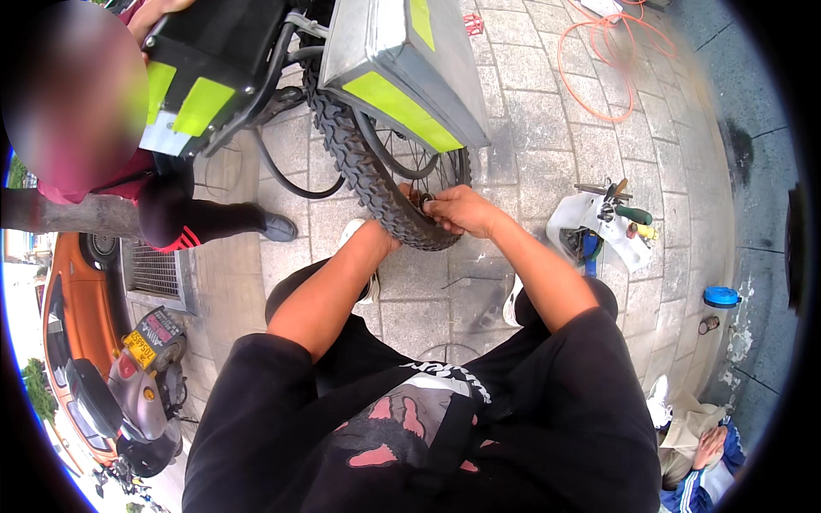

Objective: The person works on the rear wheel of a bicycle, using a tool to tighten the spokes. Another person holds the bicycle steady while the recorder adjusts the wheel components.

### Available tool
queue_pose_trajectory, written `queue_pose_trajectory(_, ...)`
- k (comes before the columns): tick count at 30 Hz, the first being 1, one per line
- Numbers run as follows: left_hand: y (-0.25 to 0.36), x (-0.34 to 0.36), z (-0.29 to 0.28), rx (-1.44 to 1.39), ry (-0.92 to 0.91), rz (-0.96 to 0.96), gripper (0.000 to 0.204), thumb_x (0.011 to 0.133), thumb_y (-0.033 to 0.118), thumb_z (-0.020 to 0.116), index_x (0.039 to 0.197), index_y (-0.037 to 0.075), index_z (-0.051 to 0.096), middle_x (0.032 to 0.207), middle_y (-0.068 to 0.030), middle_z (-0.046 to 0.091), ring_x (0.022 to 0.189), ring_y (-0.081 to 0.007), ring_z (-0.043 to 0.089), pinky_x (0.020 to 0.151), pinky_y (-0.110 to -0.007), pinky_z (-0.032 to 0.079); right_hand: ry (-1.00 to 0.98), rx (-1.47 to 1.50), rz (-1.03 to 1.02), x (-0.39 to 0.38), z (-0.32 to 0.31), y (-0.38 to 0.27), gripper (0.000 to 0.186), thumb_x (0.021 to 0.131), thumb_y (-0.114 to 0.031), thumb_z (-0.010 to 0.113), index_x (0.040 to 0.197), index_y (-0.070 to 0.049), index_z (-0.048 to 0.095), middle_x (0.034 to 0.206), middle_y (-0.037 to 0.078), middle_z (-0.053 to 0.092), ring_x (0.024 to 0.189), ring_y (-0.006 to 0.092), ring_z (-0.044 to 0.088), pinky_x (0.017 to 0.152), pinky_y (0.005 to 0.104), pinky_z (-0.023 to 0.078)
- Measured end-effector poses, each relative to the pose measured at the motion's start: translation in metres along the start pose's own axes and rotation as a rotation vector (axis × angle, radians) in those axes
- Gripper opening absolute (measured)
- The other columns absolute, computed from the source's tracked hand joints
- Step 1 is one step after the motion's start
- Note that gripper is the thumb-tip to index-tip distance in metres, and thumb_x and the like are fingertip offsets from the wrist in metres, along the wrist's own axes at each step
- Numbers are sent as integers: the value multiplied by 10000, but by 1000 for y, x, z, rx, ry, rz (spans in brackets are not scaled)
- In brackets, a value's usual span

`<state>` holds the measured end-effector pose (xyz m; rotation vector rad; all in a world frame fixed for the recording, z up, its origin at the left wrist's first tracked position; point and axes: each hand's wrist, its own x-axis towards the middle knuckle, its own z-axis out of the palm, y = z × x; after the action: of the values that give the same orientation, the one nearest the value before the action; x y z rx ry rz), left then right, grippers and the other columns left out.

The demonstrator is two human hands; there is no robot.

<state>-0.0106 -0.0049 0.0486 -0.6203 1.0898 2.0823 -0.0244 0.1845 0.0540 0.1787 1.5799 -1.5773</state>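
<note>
A bicycle wheel with a knobby black tire [346, 150] stands in front of me, beneath a metal pannier box [389, 64] with yellow-green strips. My right hand [457, 209] is at the lower part of the wheel, thumb and forefinger closed on a small dark ring-like part at the rim; its exact nature is unclear. My left hand [385, 231] reaches behind the tire from the left, with its fingers mostly hidden by it. A black frame tube [278, 175] curves to the left of the wheel.
A co-worker's dark-clad leg [184, 218] and black box [209, 38] are left. Tools on a white sheet [633, 252] and an orange hose [581, 30] lie right. A seated person [701, 462] is lower right; a scooter [150, 406] and orange car [90, 308] are left.
</note>
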Motion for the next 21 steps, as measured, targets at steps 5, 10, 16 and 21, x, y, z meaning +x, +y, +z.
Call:
queue_pose_trajectory(5,-23,46,-55,-137,-145,102,212,1043,269,477,909,130,563,860,-19,588,790,-198,619,725,-335,545,245,-492,-82,-10,19,-23,310,874,-272,741,762,16,714,727,137,701,564,207,645,530,373,508)
queue_pose_trajectory(10,-16,33,-45,-187,-119,20,232,1047,331,524,920,141,569,929,-22,632,832,-201,641,741,-340,566,432,-741,-482,-11,24,-10,337,876,-294,738,781,28,710,751,141,710,635,228,690,595,396,544)
queue_pose_trajectory(16,-8,18,-27,-169,6,21,354,1037,423,550,1077,72,582,998,-90,634,881,-226,629,771,-350,579,279,-51,-254,-7,7,-31,273,969,-221,685,884,38,707,730,81,685,656,148,666,546,317,530)
queue_pose_trajectory(21,1,10,-17,-71,78,-2,387,1032,463,555,1068,78,578,1002,-97,630,889,-216,620,779,-373,582,151,-205,-62,-4,-18,-17,240,972,-216,694,936,20,712,776,50,661,646,144,652,553,292,530)
